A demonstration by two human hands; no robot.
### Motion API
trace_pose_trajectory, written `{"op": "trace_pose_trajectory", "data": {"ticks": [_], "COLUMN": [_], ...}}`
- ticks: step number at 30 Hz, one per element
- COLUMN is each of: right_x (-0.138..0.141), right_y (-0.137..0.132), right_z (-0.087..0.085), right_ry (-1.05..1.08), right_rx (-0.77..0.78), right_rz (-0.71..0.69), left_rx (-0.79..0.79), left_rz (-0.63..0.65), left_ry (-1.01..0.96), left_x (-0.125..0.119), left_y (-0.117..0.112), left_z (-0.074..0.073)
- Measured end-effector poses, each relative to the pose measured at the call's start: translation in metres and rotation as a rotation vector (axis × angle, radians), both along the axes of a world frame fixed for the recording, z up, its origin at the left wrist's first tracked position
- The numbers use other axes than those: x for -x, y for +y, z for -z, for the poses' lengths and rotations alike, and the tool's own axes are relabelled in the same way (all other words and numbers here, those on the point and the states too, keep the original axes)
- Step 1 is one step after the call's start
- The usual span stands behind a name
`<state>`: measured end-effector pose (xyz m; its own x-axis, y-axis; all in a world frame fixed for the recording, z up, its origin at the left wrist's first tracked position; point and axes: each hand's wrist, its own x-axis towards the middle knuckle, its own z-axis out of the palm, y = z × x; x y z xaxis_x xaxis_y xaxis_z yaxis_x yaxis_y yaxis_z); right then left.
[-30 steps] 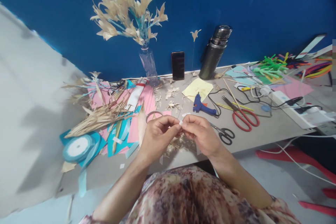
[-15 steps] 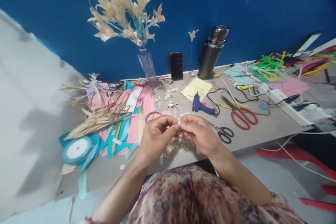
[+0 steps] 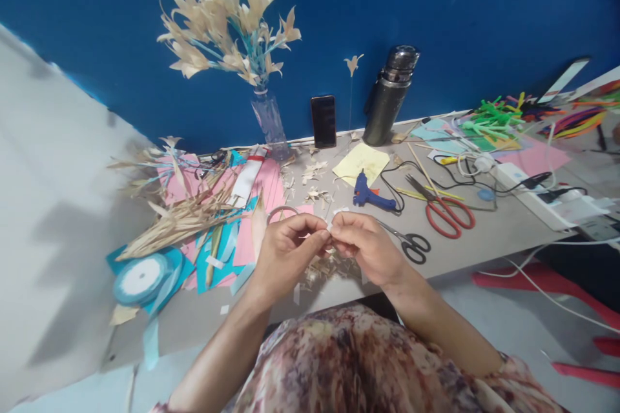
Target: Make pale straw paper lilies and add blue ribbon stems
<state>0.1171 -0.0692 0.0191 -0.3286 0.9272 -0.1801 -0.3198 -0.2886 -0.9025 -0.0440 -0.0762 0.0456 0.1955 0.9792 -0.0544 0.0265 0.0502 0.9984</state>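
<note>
My left hand and my right hand meet over the near edge of the table, both closed in a pinch. Between their fingertips shows a small white piece, with a thin stem rising just beyond it; most of what they hold is hidden by the fingers. Beneath the hands lie pale husk scraps. Close to my right hand rest black-handled scissors and a blue glue gun. A ring-shaped roll sits partly behind my left hand.
Husk flowers stand in a clear bottle by the blue wall, near a phone and a thermos. Dried husks and a ribbon spool lie left. Red-handled scissors and a power strip are right.
The fingers stay pinched together in nearly the same place, with only a slight shift. The whole view has moved a little, so things appear slightly further left.
</note>
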Motion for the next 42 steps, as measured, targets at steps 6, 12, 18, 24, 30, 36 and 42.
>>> {"op": "trace_pose_trajectory", "data": {"ticks": [6,12,18,24,30,36,42], "right_x": [0.0,0.0,0.0,0.0,0.0,0.001,-0.001], "right_y": [-0.001,0.0,-0.002,-0.005,-0.004,-0.003,-0.006], "right_z": [-0.001,0.0,-0.001,0.002,0.002,0.002,0.007], "right_ry": [-0.014,-0.015,-0.025,-0.029,0.023,0.05,0.078], "right_rx": [-0.003,0.001,-0.003,-0.022,0.022,0.031,-0.011], "right_rz": [0.006,0.006,0.003,-0.003,-0.018,-0.005,-0.059], "left_rx": [0.021,0.021,0.018,0.013,0.054,0.065,0.115], "left_rz": [0.001,0.003,-0.027,-0.072,-0.06,-0.041,-0.043], "left_ry": [0.003,0.013,0.045,0.114,0.017,-0.01,-0.128], "left_x": [-0.001,0.0,-0.001,-0.005,-0.008,-0.01,-0.008], "left_y": [0.001,-0.001,-0.003,-0.005,-0.006,-0.006,-0.006], "left_z": [0.002,0.001,0.001,0.001,0.003,0.001,0.006]}}
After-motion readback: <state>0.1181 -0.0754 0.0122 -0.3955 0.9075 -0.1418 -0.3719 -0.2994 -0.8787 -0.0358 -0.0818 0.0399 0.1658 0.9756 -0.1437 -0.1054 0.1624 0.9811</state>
